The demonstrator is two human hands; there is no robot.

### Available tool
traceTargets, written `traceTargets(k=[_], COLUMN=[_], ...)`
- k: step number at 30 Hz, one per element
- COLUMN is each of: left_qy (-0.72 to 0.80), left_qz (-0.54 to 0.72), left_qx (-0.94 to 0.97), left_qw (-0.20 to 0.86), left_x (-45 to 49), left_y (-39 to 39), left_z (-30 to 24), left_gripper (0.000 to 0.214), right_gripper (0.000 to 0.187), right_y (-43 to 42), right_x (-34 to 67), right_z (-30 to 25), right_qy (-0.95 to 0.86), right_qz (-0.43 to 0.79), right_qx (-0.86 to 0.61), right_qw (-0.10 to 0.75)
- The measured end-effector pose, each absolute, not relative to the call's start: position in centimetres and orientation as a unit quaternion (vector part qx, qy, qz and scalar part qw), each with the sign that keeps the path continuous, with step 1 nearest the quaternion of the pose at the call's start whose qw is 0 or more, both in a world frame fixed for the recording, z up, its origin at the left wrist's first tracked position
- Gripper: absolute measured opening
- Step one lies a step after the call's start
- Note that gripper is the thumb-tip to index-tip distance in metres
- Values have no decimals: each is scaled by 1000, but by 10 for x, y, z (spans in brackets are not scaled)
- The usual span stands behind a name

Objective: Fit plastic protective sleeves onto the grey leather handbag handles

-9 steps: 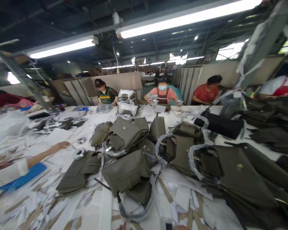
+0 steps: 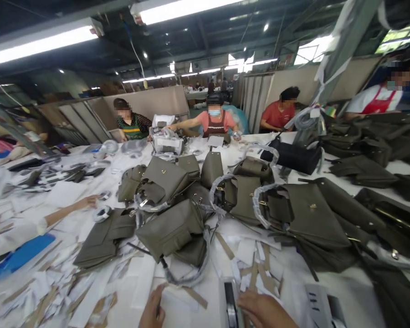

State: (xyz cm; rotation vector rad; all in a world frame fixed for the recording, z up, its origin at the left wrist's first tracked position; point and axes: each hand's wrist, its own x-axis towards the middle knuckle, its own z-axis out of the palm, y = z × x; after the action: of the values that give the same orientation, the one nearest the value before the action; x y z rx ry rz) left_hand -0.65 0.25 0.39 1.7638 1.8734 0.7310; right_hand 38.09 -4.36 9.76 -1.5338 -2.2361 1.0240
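Changed since the earlier frame: Both of the wearer's hands, mere fingertips at the bottom edge before, now show well inside the view; a co-worker's hand (image 2: 87,202) at left has come up to a small ring-shaped roll (image 2: 105,197); a person in a pink top (image 2: 222,120) across the table now stretches an arm to a wrapped stack (image 2: 167,142).
Left hand: The wearer's left hand (image 2: 153,307) is at bottom centre, fingers bent, with a dark sliver showing by them; I cannot tell whether they grip it.
Right hand: The right hand (image 2: 264,310) reaches leftward, fingertips at the right side of a grey device (image 2: 230,303); whether they touch or grip it, I cannot tell.
Grey device: It stands on the white table (image 2: 201,316), between the hands; a second pale box (image 2: 319,303) sits farther right.
Nearest bag: An olive bag (image 2: 172,230) lies beyond the hands, its plastic-wrapped handle (image 2: 187,281) looping toward the left hand.
Around: More olive bags (image 2: 317,214) crowd the middle and right; paper scraps (image 2: 54,282) litter the left.
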Motion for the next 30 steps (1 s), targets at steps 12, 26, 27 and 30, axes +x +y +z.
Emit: traceTargets(k=[12, 26, 27, 30], left_qy=[740, 411, 386, 316], left_qz=[381, 193, 179, 158], left_qx=[532, 828, 838, 863], left_qw=[-155, 328, 340, 361], left_x=[-75, 170, 178, 206], left_y=[134, 39, 32, 15], left_z=[253, 86, 83, 80], left_gripper=[57, 31, 30, 28], right_gripper=[33, 36, 37, 40], right_y=[-61, -105, -113, -143], right_x=[395, 517, 541, 621], right_z=[118, 125, 127, 130], right_qy=[-737, -631, -608, -529], right_qz=[397, 213, 172, 47], right_qx=[-537, -729, -758, -832], right_qw=[104, 161, 162, 162])
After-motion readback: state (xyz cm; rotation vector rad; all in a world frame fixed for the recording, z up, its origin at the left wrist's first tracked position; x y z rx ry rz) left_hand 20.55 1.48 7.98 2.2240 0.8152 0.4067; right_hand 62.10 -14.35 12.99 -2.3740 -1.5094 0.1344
